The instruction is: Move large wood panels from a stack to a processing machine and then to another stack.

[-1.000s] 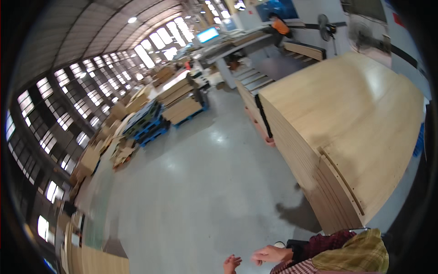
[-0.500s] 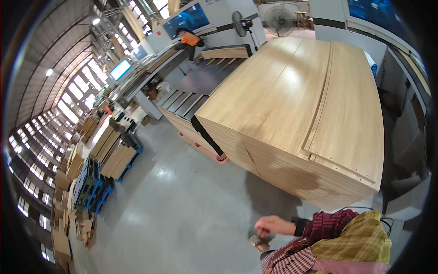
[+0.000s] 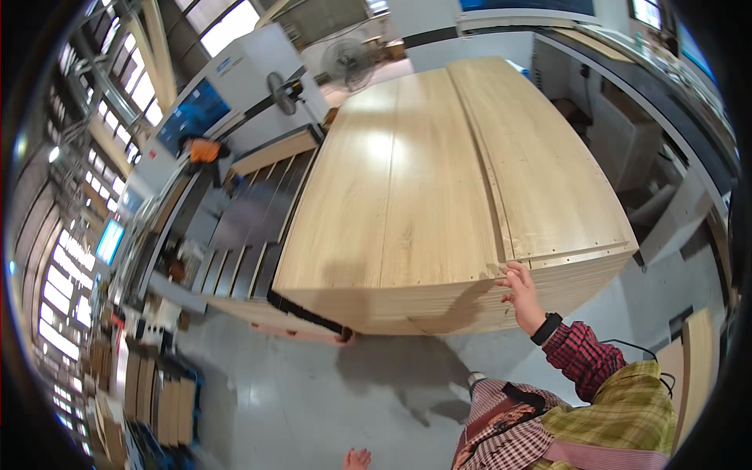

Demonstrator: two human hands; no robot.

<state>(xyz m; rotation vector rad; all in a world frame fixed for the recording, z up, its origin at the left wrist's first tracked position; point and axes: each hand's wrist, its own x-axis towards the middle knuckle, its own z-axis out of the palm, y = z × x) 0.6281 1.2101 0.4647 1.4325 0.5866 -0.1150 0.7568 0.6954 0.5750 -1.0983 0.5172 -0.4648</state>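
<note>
A large stack of pale wood-grain boards (image 3: 352,196) fills the middle. On its right side lies a narrower board (image 3: 533,164) with a line of small holes along its near edge. My right hand (image 3: 523,299), with a black band at the wrist, is at the near edge of the stack, by the narrower board's left corner. Its fingers are spread and hold nothing; whether the fingertips touch the wood I cannot tell. Only part of my left hand (image 3: 357,459) shows at the bottom edge, low over the floor, its fingers loosely apart with nothing visible in them.
Left of the stack are dark panels with pale strips (image 3: 243,235). Beyond them a person in orange (image 3: 205,151) bends by a machine. Two fans (image 3: 348,64) stand at the back. Grey machine frames (image 3: 674,211) line the right. Lower left, bundled boards (image 3: 160,403) rest on blue pallets.
My right hand has risen from over the floor to the near edge of the boards, fingers opening. My left hand has come into view. The view has turned right, so the stack sits further left.
</note>
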